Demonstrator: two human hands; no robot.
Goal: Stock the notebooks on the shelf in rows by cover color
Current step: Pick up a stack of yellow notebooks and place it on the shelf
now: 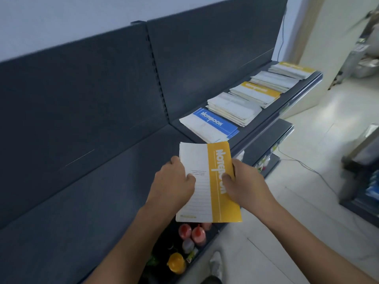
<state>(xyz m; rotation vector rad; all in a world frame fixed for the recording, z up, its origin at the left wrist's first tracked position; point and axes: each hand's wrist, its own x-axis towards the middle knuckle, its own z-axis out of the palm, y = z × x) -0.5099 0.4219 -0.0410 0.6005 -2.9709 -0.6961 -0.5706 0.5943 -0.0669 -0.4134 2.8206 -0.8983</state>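
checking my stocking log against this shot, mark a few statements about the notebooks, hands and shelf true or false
1. Both the left hand and the right hand have a grip on the yellow-and-white paper notebook. True.
2. The notebook stack nearest the hands shows a blue-banded cover on top. True.
3. The yellow-and-white notebook lies flat on the dark grey metal shelf. False: the hands hold it up off the shelf.
4. The shelf carries only one stack. False: several stacks sit in a row, including a yellow-banded stack.
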